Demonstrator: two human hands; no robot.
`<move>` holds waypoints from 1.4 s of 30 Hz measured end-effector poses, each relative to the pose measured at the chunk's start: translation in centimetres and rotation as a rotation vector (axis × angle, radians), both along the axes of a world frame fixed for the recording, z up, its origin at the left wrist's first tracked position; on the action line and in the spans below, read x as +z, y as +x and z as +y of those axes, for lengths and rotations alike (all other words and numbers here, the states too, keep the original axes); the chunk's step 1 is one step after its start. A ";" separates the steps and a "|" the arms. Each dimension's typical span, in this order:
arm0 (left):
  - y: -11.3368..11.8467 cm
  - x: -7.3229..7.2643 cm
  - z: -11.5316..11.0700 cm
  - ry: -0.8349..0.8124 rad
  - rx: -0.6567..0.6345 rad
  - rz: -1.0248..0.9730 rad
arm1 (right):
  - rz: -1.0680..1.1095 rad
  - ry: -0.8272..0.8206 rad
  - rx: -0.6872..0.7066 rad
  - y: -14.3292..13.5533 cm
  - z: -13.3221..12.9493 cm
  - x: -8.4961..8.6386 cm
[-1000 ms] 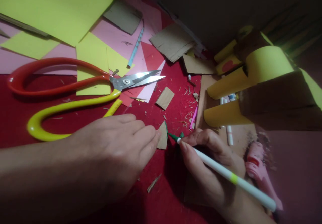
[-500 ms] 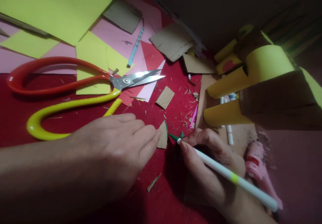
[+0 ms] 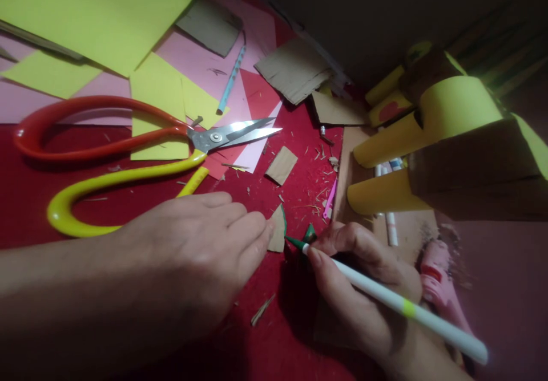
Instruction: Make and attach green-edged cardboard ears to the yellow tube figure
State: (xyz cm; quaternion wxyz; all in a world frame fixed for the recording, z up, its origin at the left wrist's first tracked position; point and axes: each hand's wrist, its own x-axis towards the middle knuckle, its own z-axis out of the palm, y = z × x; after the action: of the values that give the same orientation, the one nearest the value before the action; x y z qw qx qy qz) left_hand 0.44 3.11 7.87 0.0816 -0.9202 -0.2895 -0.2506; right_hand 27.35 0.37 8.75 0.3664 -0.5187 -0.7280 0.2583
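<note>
The right hand (image 3: 362,307) grips a white marker (image 3: 379,292), green tip at the cardboard piece (image 3: 278,232) held by the left hand (image 3: 209,250); scissors (image 3: 214,138) lie beyond that hold.

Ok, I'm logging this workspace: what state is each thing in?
Cardboard piece: edge partly green
Marker: uncapped, green tip by that edge
Left hand: against cardboard piece, exact grip hidden
Right hand: gripping marker
Scissors: lying, blades slightly open
Blue pencil: lying down
Glue gun: partly hidden; on/off unclear
</note>
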 end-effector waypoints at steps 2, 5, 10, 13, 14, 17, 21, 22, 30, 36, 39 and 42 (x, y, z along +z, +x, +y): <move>0.0 0.0 0.0 0.008 0.001 0.004 | 0.010 -0.012 0.002 0.1 0.0 0.0; 0.0 -0.2 0.0 0.001 -0.009 0.004 | 0.018 -0.025 0.017 0.3 0.0 0.0; 0.2 -0.4 -0.2 0.014 0.027 -0.012 | 0.025 -0.025 0.075 0.7 0.0 -0.4; 0.3 -0.4 -0.4 0.004 0.045 -0.011 | 0.044 -0.030 0.069 0.7 0.1 -0.5; 0.3 -0.3 -0.5 -0.004 0.051 -0.002 | 0.052 -0.032 0.066 0.6 0.1 -0.5; 0.2 -0.2 -0.5 -0.014 0.061 0.032 | 0.068 -0.041 0.042 0.2 0.1 -0.4; 0.0 0.0 -0.3 -0.030 0.010 0.044 | 0.072 -0.046 0.003 -0.1 -0.1 -0.4; -0.1 0.0 -0.2 -0.028 0.002 0.037 | 0.069 -0.046 0.007 -0.1 -0.2 -0.4; 0.1 -0.4 -0.4 -0.016 0.022 0.010 | 0.024 -0.028 0.035 0.5 -0.1 -0.5; 0.0 -0.3 -0.5 -0.047 0.018 0.052 | -0.005 0.007 0.025 0.2 0.2 -0.5; -0.1 -0.2 -0.4 -0.067 0.006 0.061 | -0.027 -0.031 0.043 0.4 0.1 -0.2; -0.2 -0.1 -0.4 -0.070 -0.008 0.071 | -0.023 -0.044 0.050 0.6 -0.1 -0.1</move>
State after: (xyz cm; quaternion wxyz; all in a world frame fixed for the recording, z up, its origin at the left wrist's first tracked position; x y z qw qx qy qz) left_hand 0.28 2.76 7.73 0.0583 -0.9320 -0.2912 -0.2077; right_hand 27.95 0.23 8.63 0.3399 -0.5113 -0.7391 0.2772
